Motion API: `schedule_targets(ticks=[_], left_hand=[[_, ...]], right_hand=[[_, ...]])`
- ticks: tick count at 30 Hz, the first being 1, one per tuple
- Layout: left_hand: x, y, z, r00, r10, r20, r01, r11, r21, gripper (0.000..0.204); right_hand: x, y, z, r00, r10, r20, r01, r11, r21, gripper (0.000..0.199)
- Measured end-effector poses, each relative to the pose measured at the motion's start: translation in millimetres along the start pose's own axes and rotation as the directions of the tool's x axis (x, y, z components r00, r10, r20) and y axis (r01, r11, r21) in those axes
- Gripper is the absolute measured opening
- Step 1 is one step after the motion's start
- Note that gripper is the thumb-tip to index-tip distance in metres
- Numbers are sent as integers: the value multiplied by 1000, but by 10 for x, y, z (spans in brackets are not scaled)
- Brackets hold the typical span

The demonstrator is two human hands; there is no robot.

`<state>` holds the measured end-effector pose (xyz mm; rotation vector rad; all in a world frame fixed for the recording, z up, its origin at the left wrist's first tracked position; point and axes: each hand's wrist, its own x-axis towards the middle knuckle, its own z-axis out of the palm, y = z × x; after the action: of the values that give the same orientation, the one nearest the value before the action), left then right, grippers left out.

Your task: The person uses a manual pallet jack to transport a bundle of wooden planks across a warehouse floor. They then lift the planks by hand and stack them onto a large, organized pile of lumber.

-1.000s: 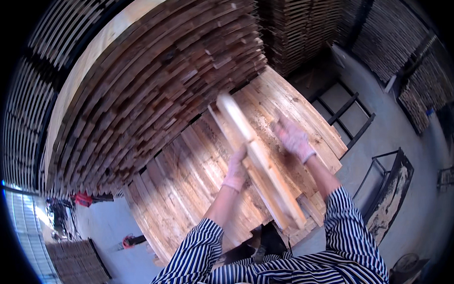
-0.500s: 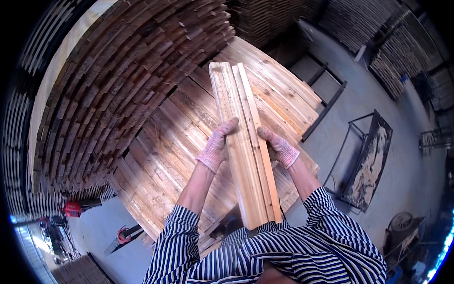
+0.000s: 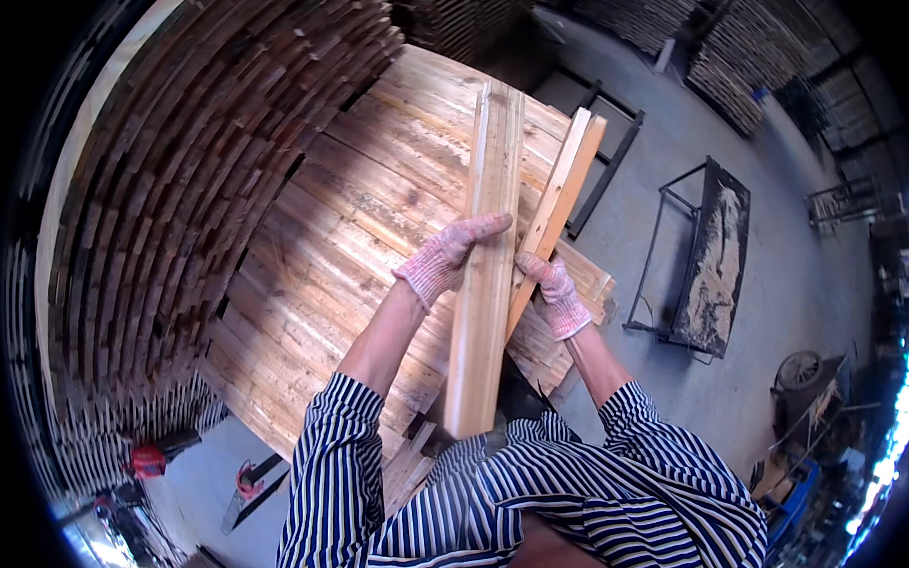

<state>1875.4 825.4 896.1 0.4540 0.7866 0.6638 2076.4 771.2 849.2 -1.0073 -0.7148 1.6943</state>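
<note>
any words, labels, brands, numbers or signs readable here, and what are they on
None readable.
The wide wood in the left hand, narrow wood in the right hand and stacked boards show no lettering I can make out.
The red object at lower left is too small and blurred to tell.

Navy-and-white stripes among honey tones

The shirt (image 3: 330, 449) was striped navy and white, the gloves (image 3: 436, 269) mottled pink and white, the wider board (image 3: 498, 182) pale straw yellow and the narrow strip (image 3: 565, 193) orange-tan. The planks (image 3: 341, 193) underneath were tan with brown streaks, the stacked timber (image 3: 220, 162) dull reddish brown, the floor (image 3: 651, 177) blue-grey and a small object (image 3: 148, 459) at far left red.
</note>
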Motion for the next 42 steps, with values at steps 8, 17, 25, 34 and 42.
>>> schedule_targets(ticks=[8,17,25,34,42], left_hand=[[-1138,497,-678,890,239,-389,151,651,744,101],[-2263,-758,-1766,491,669,-558,693,89,716,108],[-2272,-538,-1533,440,458,-772,783,225,580,69],[-2682,-629,-1146,503,421,-754,737,246,629,76],[-3013,-1232,-867,449,389,-805,784,261,563,74]], right_hand=[[-95,-58,-1480,922,165,-352,-115,981,158,34],[610,333,-467,928,264,-264,-290,955,-66,53],[77,-145,-869,978,206,-33,-197,962,187,38],[755,-971,-97,872,343,350,293,207,-933,82],[1653,-1055,1033,712,617,335,696,-555,-456,81]])
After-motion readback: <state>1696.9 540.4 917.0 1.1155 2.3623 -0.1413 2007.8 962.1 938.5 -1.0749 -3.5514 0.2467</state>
